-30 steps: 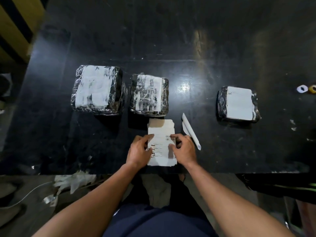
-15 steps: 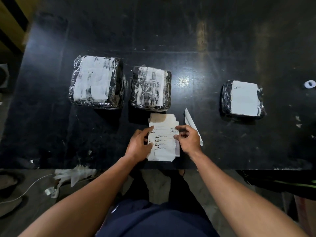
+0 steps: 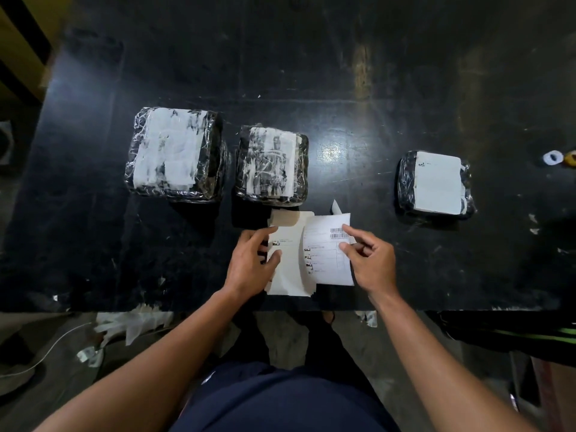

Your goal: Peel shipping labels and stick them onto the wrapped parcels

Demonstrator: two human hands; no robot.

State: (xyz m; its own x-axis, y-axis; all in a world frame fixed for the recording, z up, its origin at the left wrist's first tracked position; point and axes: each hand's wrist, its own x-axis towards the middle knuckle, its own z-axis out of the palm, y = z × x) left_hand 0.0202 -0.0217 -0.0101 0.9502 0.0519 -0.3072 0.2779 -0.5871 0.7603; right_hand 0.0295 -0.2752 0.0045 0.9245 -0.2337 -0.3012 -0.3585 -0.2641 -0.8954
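A stack of label sheets [image 3: 288, 269] lies at the near edge of the black table [image 3: 311, 57]. My left hand [image 3: 252, 263] presses on the stack's left side. My right hand [image 3: 369, 260] pinches a printed shipping label [image 3: 324, 251] by its right edge and holds it lifted and pulled to the right of the stack. Three wrapped black parcels stand behind: a large one [image 3: 174, 154] at left, a middle one [image 3: 271, 165] just beyond the stack, and a small one [image 3: 436, 185] at right with a clean white label on top.
A white strip of backing paper [image 3: 336, 207] pokes out behind the lifted label. Two small tape rolls [image 3: 558, 158] lie at the far right. Paper scraps [image 3: 131, 325] and a cable litter the floor below the table's near edge.
My right hand has peeled the top label off the stack and drawn it to the right. My left hand stays on the stack.
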